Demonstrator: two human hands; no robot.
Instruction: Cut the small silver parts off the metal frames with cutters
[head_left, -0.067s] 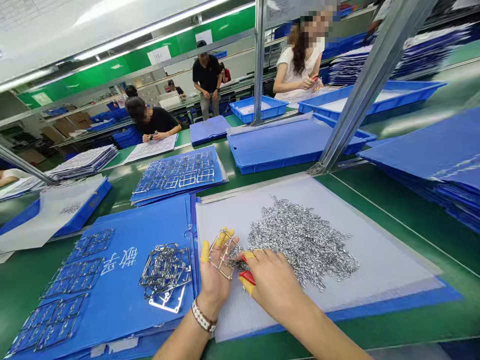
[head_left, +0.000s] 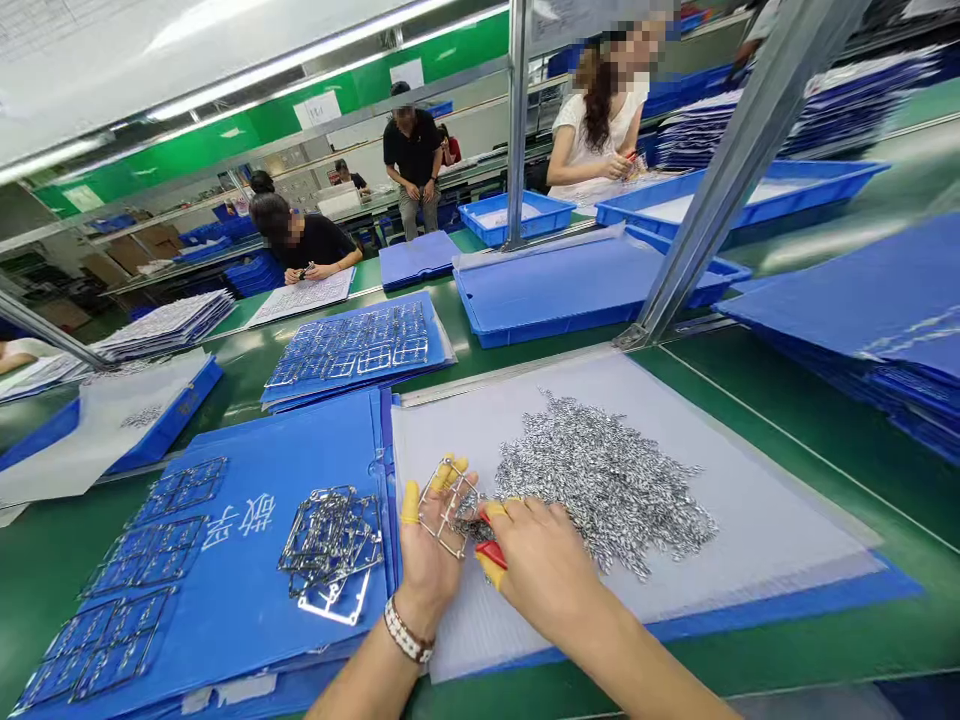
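One red-handled tool (head_left: 492,553) points left — axis sideways.

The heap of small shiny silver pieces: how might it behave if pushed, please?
The shiny silver heap would probably spread, being many separate pieces. They may slide fairly easily, since the thin white sheet beneath looks flat.

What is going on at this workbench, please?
A person's left hand holds a small silvery frame, while the right hand grips a red-handled tool close to it. To the right, a heap of tiny metal pieces lies on a white sheet. To the left, a pile of metal frames rests on a blue sheet.
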